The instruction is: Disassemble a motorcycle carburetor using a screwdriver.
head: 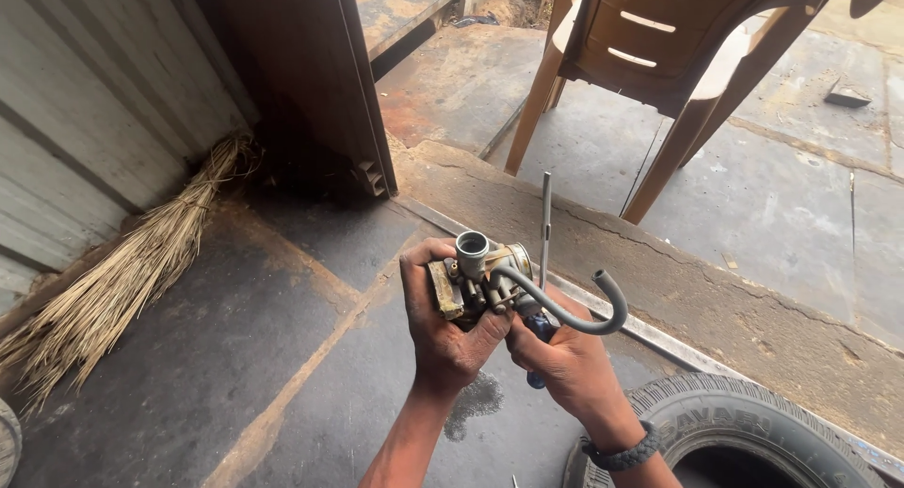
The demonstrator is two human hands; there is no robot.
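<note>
My left hand grips a small metal carburetor with a round open throat on top and brass-coloured parts. A curved grey rubber hose comes off its right side and ends in an open tip. My right hand is closed around a screwdriver with a blue handle; its thin metal shaft points straight up beside the carburetor. A dark braided band sits on my right wrist. Both hands are held over the dark concrete floor.
A straw broom lies along the corrugated wall at left. A dark wooden door panel stands behind it. A brown plastic chair stands on the slab outside, past a raised threshold. A tyre lies at lower right.
</note>
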